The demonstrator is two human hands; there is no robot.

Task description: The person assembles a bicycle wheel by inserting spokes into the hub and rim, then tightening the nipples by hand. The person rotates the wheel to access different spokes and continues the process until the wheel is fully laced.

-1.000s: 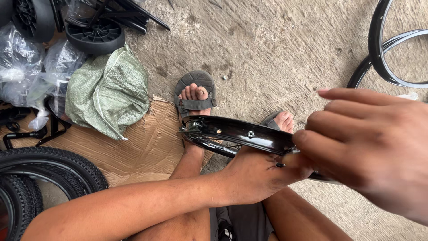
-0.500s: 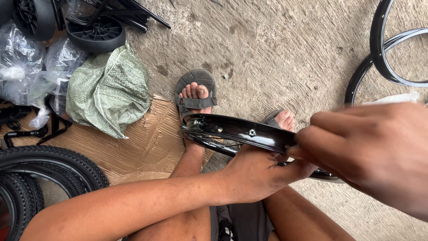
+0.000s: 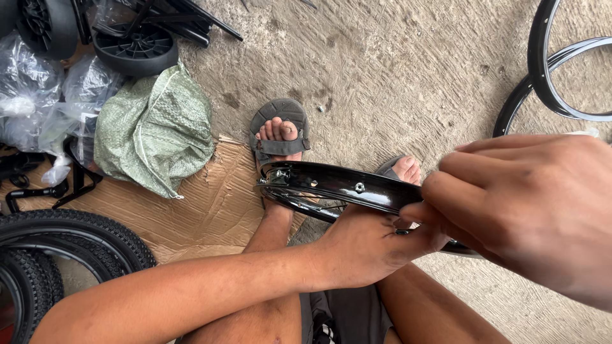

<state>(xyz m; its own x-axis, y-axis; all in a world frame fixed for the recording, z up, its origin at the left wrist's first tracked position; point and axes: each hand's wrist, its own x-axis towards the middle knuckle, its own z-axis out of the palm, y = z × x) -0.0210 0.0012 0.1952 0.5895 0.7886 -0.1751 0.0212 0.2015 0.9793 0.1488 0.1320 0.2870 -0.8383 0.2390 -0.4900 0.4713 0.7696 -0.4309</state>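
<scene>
Over at the far left of the frame, knobby black tyres (image 3: 70, 239) lie stacked by the lower edge, with crumpled clear plastic bags (image 3: 35, 89) above them and black plastic wheels (image 3: 134, 48) in the upper left corner. Just right of those sits a rumpled green woven sack (image 3: 156, 130), its lower edge on a flattened sheet of brown cardboard (image 3: 210, 204) spread over the rough concrete floor (image 3: 382, 70). Near the centre, a foot in a grey sandal (image 3: 279, 130) rests half on the cardboard. The person's left hand (image 3: 366, 245) comes in from the lower left, forearm across the knees, and is curled from below around a glossy black wheel rim (image 3: 331, 181), which runs tilted from mid-frame toward the lower right, above the feet. The right hand (image 3: 529, 204) fills the right side, close to the camera and soft in focus; its fingers are bent together in a pinch at the rim's edge, touching the left thumb, though whether anything small sits between them I cannot tell. In the upper right corner, more bare black rims (image 3: 554, 76) lie on the concrete.
</scene>
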